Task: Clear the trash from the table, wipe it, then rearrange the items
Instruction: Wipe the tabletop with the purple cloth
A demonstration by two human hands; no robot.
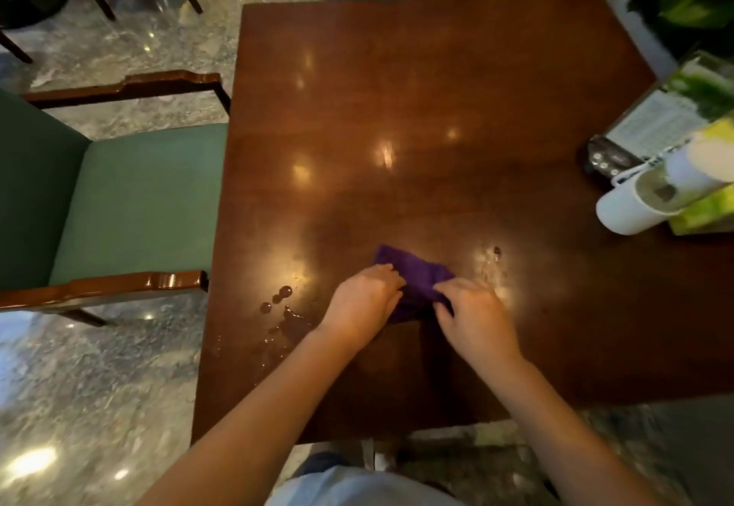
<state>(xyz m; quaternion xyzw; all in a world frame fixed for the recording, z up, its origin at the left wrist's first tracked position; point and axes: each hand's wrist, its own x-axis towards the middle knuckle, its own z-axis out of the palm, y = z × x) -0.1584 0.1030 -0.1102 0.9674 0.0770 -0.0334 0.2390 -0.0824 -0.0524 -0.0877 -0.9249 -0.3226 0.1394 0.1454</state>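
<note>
Holding the purple cloth (413, 287) on the wooden table (397, 88) with both my hands

Gripping one side of the cloth is my left hand (363, 303), fingers curled over its edge, while my right hand (474, 317) pinches the other side, so the cloth lies bunched between them, touching the tabletop near the table's front edge. Just left of the cloth, a small puddle and some round drops of spilled liquid (284, 315) sit on the wood. Well to the right of the cloth, at the table's right edge, a white cup (635, 203) stands with a menu stand (659, 124) and green and yellow items I cannot make out. A green-cushioned chair (135, 203) stands against the table's left side
</note>
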